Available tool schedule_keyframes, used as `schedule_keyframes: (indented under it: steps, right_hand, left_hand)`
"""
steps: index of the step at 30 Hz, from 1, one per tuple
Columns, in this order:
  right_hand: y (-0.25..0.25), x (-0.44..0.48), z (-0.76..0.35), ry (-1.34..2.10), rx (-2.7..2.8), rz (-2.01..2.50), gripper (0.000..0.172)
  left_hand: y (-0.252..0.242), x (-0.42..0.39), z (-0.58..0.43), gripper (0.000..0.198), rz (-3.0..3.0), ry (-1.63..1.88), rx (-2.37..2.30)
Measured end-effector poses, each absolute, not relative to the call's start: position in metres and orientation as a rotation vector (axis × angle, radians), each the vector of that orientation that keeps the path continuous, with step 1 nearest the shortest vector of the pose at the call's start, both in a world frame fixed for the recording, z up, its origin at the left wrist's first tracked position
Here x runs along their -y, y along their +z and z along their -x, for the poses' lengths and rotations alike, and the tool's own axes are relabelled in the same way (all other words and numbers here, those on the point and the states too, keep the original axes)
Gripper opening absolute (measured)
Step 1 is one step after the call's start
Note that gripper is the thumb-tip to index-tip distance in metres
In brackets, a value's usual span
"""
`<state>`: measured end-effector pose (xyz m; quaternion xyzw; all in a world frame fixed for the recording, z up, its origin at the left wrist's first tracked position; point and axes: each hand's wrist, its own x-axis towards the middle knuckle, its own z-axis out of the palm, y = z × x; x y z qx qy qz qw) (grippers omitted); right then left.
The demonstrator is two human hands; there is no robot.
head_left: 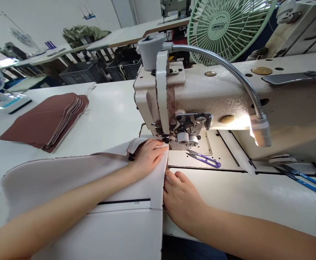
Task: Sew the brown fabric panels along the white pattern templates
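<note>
A large light grey fabric piece [73, 173] lies over the table and reaches the needle area of a sewing machine [161, 94]. Pressed on it just in front of the machine's foot is my left hand [148, 157], its fingers extended towards the needle and lying flat. Lower down, my right hand [182, 202] grips the fabric's right edge with curled fingers. A zipper-like black strip [124, 201] crosses the fabric below my left forearm. Folded fabric with a small black tab is beside my left wrist.
Purple thread snips [205, 159] lie on the machine bed. Blue scissors [306, 182] are at the right. A stack of reddish-brown pieces [44, 119] sits at the left. A flexible lamp [259, 130] hangs over the bed; a green fan [219, 27] stands behind.
</note>
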<state>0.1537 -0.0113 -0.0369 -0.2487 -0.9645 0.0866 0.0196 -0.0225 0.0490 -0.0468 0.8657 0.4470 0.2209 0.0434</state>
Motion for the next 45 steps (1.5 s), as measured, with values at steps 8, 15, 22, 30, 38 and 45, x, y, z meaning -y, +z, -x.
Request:
schedule_keyframes:
  steps: [8,15,22,30,38,45]
  right_hand:
    - [-0.036,0.009,-0.154,0.281,2.968,0.792,0.012]
    - [-0.036,0.0,-0.156,0.309,3.007,0.832,0.012]
    - [-0.049,0.001,-0.158,0.176,2.927,0.798,0.016]
    - [-0.049,0.048,-0.163,-0.007,2.799,0.613,0.037]
    - [-0.044,0.033,-0.163,-0.01,2.82,0.645,0.034]
    - [-0.044,0.01,-0.162,-0.027,2.856,0.693,0.03]
  left_hand:
    - [-0.053,-0.053,0.024,0.028,-2.666,0.651,-1.384]
    - [-0.034,-0.046,0.024,0.04,-2.725,0.25,-1.433]
    - [0.0,0.055,0.004,0.109,-2.395,-0.015,-1.307]
    - [0.013,0.083,0.012,0.108,-2.252,0.104,-1.343]
    - [0.007,0.074,0.018,0.105,-2.272,0.049,-1.358]
    - [0.019,0.05,0.019,0.09,-2.166,0.075,-1.366]
